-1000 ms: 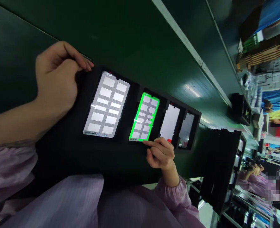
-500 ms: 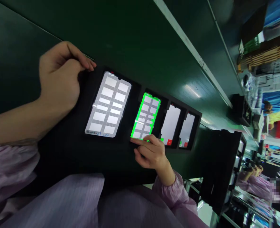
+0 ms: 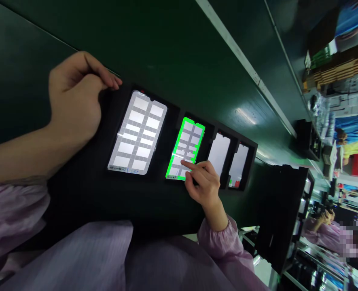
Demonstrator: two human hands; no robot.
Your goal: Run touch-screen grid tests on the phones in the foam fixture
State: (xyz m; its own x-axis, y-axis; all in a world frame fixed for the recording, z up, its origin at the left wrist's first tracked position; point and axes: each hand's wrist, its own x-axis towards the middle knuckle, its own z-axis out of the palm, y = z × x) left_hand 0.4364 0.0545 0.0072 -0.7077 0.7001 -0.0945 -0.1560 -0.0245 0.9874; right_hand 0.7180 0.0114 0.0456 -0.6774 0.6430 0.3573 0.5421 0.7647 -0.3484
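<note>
A black tray holds several lit phones in a row. My left hand is closed at the tray's upper left corner, fingertips pressed together on its edge. Beside it lies a phone showing a grey and white grid. My right hand reaches over the second phone, whose grid has a green border along its edges. The index finger is stretched out with its tip at the lower part of that screen; the other fingers are curled and hold nothing. This hand partly covers a third phone with a pale screen.
A fourth phone shows green and red blocks at its bottom. The dark green bench has a metal strip along it. To the right stand black trays with phones. A co-worker in a lilac sleeve is beyond.
My right hand has moved up and right, its index fingertip going from the second phone's bottom left corner onto the lower screen. Green along the lower right edge has changed slightly. My left hand stays.
</note>
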